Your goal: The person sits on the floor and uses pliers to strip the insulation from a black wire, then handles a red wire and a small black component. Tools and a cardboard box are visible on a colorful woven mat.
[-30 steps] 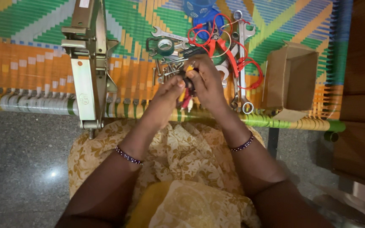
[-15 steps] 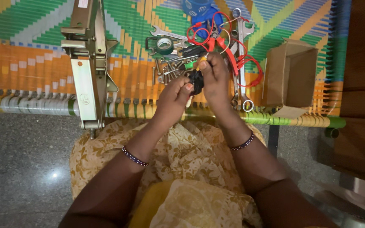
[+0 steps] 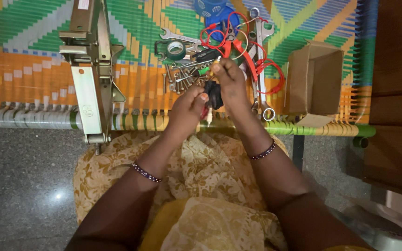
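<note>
The left hand [image 3: 189, 104] and the right hand [image 3: 229, 83] both pinch a small black part [image 3: 214, 94] just above the woven cot [image 3: 33, 79], fitting it together, so the fingers need a steady, gentle hold

left hand [image 3: 188, 108] + right hand [image 3: 229, 83] | grip black part [image 3: 214, 94] | above woven cot [image 3: 33, 74]

Single head-worn view, looking steeply down and forward from close above the lap, taking in the colourful woven cot surface [image 3: 33, 79] and grey speckled floor [image 3: 19, 186].
</note>
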